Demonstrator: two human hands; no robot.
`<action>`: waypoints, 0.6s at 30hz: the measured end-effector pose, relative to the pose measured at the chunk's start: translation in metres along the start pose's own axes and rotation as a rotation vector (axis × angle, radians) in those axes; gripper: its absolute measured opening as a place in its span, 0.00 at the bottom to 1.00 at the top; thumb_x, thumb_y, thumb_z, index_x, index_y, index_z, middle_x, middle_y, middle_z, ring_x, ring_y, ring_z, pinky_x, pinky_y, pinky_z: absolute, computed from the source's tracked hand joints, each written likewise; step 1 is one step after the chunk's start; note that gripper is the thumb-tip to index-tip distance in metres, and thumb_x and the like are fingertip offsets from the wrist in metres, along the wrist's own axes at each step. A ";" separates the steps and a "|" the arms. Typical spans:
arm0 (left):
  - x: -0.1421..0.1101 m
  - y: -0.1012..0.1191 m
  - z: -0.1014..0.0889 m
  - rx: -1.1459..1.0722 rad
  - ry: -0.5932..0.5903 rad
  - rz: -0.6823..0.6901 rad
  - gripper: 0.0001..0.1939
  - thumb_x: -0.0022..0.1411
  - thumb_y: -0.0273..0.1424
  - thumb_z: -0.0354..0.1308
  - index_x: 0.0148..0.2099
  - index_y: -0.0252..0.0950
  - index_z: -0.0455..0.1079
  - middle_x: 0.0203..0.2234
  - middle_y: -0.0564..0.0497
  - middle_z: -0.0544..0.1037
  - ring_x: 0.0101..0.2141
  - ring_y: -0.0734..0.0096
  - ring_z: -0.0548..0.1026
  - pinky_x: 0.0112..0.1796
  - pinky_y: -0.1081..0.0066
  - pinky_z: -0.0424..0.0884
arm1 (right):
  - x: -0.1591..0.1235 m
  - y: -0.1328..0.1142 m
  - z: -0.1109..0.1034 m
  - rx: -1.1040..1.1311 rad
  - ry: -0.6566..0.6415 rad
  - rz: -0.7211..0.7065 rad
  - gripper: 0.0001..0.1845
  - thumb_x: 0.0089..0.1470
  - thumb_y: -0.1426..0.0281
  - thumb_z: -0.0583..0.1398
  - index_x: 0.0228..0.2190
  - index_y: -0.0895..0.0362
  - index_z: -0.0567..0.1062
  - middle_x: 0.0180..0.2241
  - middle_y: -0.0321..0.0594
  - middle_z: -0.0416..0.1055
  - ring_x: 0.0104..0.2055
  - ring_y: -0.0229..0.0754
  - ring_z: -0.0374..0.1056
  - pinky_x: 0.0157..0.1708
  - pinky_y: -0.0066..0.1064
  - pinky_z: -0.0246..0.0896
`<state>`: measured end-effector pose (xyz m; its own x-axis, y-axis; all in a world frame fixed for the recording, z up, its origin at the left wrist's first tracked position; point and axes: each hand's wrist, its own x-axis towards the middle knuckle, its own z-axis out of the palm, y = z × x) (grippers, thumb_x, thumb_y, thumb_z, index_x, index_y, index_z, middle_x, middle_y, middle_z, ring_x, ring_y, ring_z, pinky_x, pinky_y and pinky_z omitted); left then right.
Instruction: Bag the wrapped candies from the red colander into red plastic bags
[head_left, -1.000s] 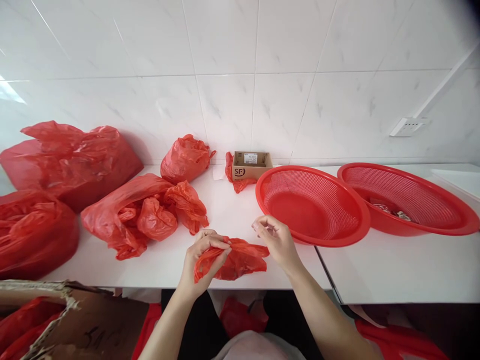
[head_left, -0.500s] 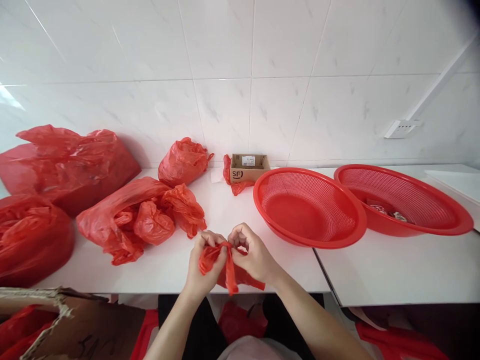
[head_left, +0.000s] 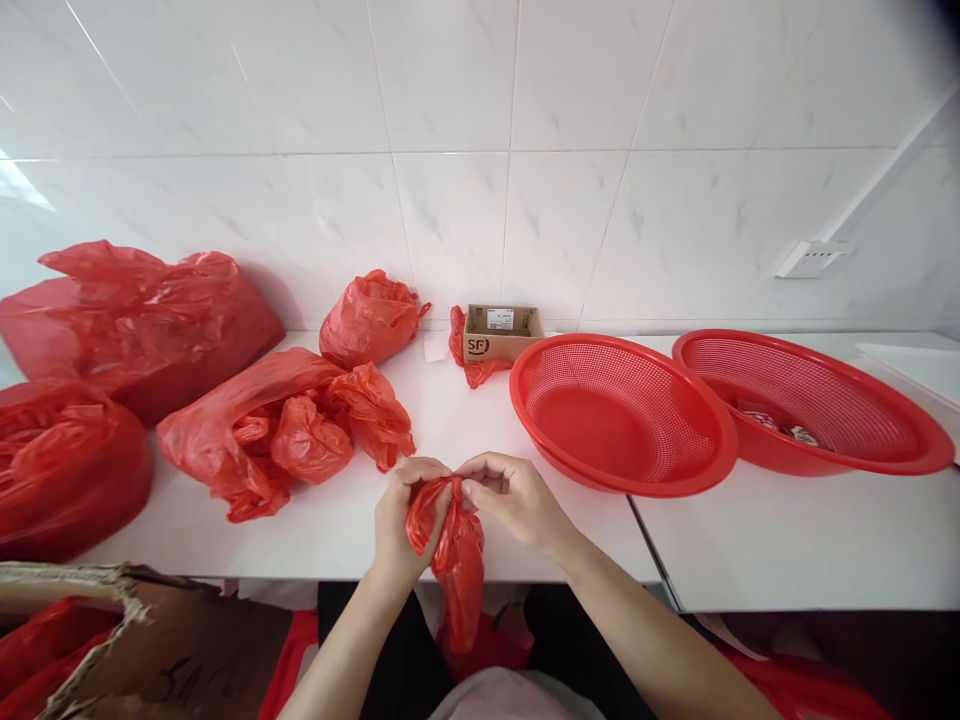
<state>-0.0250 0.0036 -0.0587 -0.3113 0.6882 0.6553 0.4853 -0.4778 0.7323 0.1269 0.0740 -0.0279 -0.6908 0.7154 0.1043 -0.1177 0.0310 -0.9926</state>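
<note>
Both of my hands are on a red plastic bag (head_left: 459, 555) at the table's front edge. My left hand (head_left: 405, 515) is closed around the bag's bunched upper part. Thumb and fingers of my right hand (head_left: 517, 495) pinch the twisted top of the same bag, close against the left fingers. The bag's crumpled lower end hangs down past the table edge, over my lap. What the bag contains, if anything, cannot be made out. Nearest to my left hand on the table lies an opened red bag (head_left: 247, 420) with a smaller red bundle (head_left: 311, 440) at its mouth.
Two red perforated baskets stand on the right, a nearer one (head_left: 622, 420) and a farther one (head_left: 885, 400) holding small packets (head_left: 799, 434). A small cardboard box (head_left: 499, 345) sits by the wall. Filled red bags (head_left: 142, 330) line the left; a torn carton (head_left: 195, 650) stands below.
The strip of bag that hung between my hands has become a longer, gathered tail. My right hand has flattened out and sits lower on the pinch, while the view has shifted slightly.
</note>
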 end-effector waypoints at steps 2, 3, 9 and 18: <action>0.004 0.001 -0.005 0.023 -0.062 -0.043 0.09 0.61 0.26 0.59 0.45 0.41 0.69 0.38 0.49 0.77 0.40 0.68 0.77 0.42 0.67 0.72 | 0.001 -0.004 0.000 -0.162 0.028 -0.055 0.05 0.54 0.70 0.60 0.34 0.56 0.75 0.31 0.36 0.74 0.32 0.37 0.70 0.36 0.30 0.67; 0.006 0.003 -0.007 0.029 -0.100 -0.070 0.08 0.62 0.27 0.59 0.45 0.40 0.71 0.37 0.50 0.78 0.38 0.68 0.77 0.41 0.68 0.72 | 0.001 -0.006 0.000 -0.261 0.046 -0.094 0.04 0.53 0.72 0.59 0.33 0.56 0.74 0.29 0.35 0.74 0.31 0.36 0.70 0.34 0.29 0.66; 0.014 0.011 -0.012 -0.003 -0.217 -0.194 0.03 0.63 0.31 0.59 0.40 0.39 0.73 0.31 0.52 0.79 0.31 0.72 0.78 0.33 0.74 0.73 | 0.007 -0.018 -0.004 -0.942 0.141 -0.496 0.08 0.50 0.78 0.54 0.28 0.55 0.71 0.27 0.36 0.73 0.28 0.37 0.67 0.27 0.28 0.58; 0.014 0.010 -0.009 -0.039 -0.160 -0.210 0.04 0.64 0.33 0.58 0.39 0.38 0.71 0.31 0.51 0.78 0.32 0.72 0.78 0.34 0.74 0.73 | 0.009 -0.023 -0.008 -0.467 -0.051 -0.213 0.04 0.53 0.73 0.57 0.32 0.55 0.72 0.35 0.36 0.72 0.33 0.35 0.69 0.32 0.26 0.66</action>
<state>-0.0315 0.0032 -0.0404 -0.2672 0.8505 0.4530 0.3913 -0.3339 0.8576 0.1295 0.0851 -0.0042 -0.7216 0.6248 0.2983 0.0637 0.4889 -0.8700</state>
